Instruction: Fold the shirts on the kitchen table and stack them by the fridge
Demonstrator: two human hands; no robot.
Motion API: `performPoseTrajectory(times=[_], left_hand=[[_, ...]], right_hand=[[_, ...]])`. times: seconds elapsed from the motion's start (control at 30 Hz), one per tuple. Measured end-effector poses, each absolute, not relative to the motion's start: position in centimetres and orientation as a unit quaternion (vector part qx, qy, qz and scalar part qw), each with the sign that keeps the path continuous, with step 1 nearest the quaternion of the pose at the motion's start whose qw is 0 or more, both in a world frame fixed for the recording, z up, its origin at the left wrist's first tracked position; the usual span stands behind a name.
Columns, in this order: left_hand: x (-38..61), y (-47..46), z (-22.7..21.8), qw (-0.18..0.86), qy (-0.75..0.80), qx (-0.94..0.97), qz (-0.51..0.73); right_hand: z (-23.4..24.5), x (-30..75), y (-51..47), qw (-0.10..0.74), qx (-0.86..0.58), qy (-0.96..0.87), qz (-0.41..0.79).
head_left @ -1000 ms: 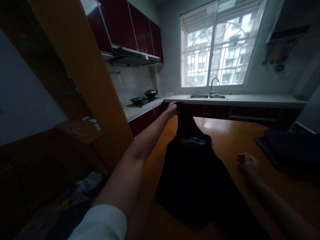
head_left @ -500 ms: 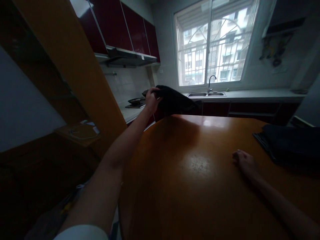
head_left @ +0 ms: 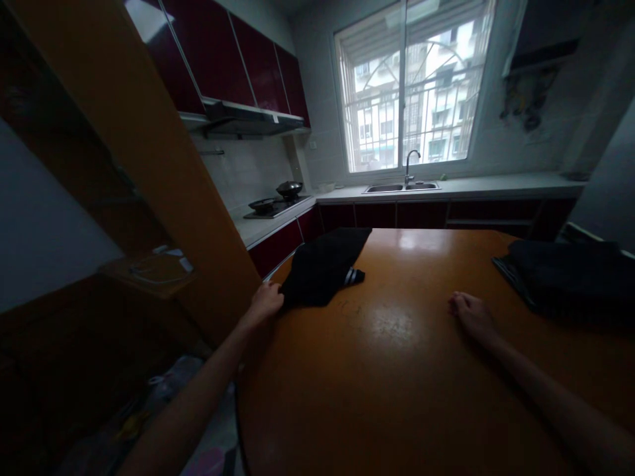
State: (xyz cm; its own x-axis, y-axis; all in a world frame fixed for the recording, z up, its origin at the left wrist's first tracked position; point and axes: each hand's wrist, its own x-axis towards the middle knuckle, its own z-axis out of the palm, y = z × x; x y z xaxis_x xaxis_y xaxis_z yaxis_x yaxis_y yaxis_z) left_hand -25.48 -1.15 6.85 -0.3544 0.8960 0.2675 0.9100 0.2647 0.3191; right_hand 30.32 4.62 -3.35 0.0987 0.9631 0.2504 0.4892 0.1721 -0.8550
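A black garment (head_left: 322, 264) lies on the far left of the wooden table (head_left: 397, 396). Two pale stripes cross a short piece, like a cuff, that sticks out on its right side. My left hand (head_left: 266, 301) is closed on the garment's near left corner, by the table's edge. My right hand (head_left: 471, 314) rests on the tabletop with its fingers curled in, and no object shows in it. To the right of that hand lies a stack of dark folded clothes (head_left: 570, 281).
A wooden post (head_left: 198, 198) rises just left of the table. Behind are a stove (head_left: 278, 208) with pans, a counter (head_left: 506, 185) with a sink (head_left: 401, 188), and a window (head_left: 407, 99). Bags (head_left: 163, 396) lie on the floor at the lower left.
My left hand has come down and back toward me with the garment, which was held up at the table's far edge and now lies on the table. My right hand stays in place.
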Motion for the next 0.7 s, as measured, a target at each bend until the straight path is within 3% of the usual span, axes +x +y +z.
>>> performPoseTrajectory(times=[0.17, 0.37, 0.5, 0.7], left_hand=[[-17.2, 2.8, 5.0, 0.063, -0.7, -0.697, -0.145], [-10.4, 8.0, 2.0, 0.008, -0.738, -0.66, -0.139], [-12.3, 9.6, 2.6, 0.02, -0.743, -0.645, -0.18], [-19.9, 9.2, 6.9, 0.097, -0.776, -0.564, -0.265]], right_hand=[[-2.8, 30.2, 4.4, 0.425, -0.597, -0.641, 0.23], [-2.8, 30.1, 3.8, 0.43, -0.575, -0.648, 0.253], [-2.6, 30.0, 3.7, 0.426, -0.561, -0.665, 0.25], [-2.0, 29.9, 3.6, 0.393, -0.574, -0.675, 0.245]])
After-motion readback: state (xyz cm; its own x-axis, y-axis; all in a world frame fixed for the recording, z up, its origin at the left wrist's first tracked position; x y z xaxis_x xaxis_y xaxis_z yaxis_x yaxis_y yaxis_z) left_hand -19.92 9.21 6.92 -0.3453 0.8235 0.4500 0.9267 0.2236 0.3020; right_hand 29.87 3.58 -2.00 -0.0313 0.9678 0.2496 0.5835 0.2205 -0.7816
